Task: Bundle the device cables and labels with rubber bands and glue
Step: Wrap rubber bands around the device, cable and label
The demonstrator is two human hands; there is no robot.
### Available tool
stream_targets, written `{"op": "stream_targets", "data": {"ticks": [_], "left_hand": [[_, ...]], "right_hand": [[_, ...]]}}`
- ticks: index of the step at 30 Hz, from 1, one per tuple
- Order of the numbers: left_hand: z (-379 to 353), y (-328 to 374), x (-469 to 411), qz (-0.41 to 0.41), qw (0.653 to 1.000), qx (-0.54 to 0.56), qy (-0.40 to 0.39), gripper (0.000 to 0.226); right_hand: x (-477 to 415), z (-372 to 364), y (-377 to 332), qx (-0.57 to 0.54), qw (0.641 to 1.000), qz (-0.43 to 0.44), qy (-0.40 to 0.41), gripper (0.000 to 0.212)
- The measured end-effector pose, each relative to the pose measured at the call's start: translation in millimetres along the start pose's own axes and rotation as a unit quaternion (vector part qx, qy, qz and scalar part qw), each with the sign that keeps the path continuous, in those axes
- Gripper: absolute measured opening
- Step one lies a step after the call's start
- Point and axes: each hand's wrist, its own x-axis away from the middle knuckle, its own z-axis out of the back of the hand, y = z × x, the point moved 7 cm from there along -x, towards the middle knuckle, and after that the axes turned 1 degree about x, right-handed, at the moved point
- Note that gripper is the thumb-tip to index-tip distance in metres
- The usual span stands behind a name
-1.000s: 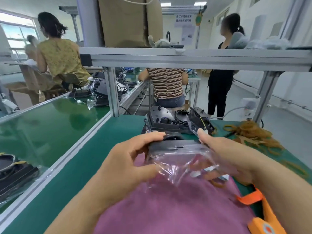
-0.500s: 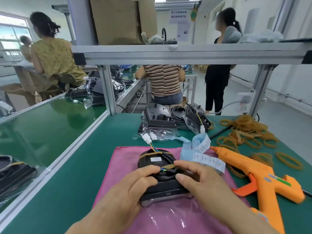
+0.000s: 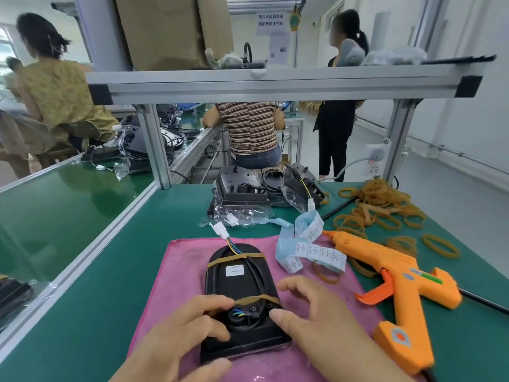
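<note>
Both hands, left (image 3: pixel 176 334) and right (image 3: pixel 316 323), fingers loosely spread, rest on a rubber-banded black device (image 3: pixel 242 293); its white label (image 3: pixel 235 270) is unreadable.

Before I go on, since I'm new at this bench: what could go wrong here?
The glue gun lies flat beside the right hand, its nozzle aimed at the label strip; a careless reach could touch the tip, or glue might drip on the labels. The left hand is pressing at the cable by the near rubber band; a hard pull could snap the band or strain the wires.
</note>
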Motion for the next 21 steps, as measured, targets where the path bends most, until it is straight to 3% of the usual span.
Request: {"op": "stream_targets", "data": {"ticks": [4,8,12,16,21], "left_hand": [[19,-6,-16,0.130,0.979,0.136,0.084,0.025],[24,-33,-35,0.251,0.928,0.202,0.189,0.031],[10,-67,-44,0.317,0.889,0.230,0.236,0.029],[-6,-88,-40,0.347,0.853,0.249,0.298,0.028],[-7,-88,-35,0.316,0.860,0.243,0.319,0.029]], "right_hand": [[6,69,9,0.076,0.988,0.002,0.131,0.014],[16,131,34,0.268,0.923,-0.080,0.263,0.033],[20,146,81,0.367,0.879,-0.210,0.218,0.051],[18,139,107,0.292,0.907,-0.243,0.179,0.060],[11,141,117,0.259,0.915,-0.277,0.142,0.059]]}}
